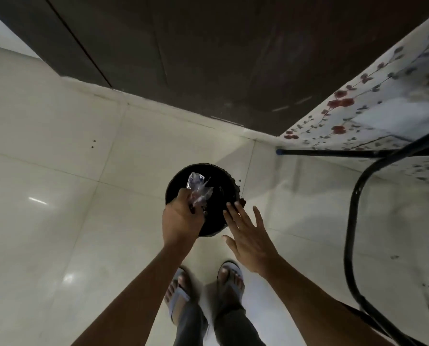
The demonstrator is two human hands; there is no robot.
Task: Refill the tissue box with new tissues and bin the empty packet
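Observation:
A round black bin (218,176) stands on the pale tiled floor just ahead of my feet. My left hand (181,218) is over the bin's near left rim, shut on a crumpled clear plastic tissue packet (199,188) that hangs above the bin's dark inside. My right hand (248,233) hovers flat with fingers spread at the bin's near right rim, holding nothing. The tissue box is not in sight.
A dark brown door (208,46) fills the top of the view. At the right a table with a flowered cloth (373,113) and black metal legs (353,221) stands close to the bin. My sandalled feet (203,288) are below the bin.

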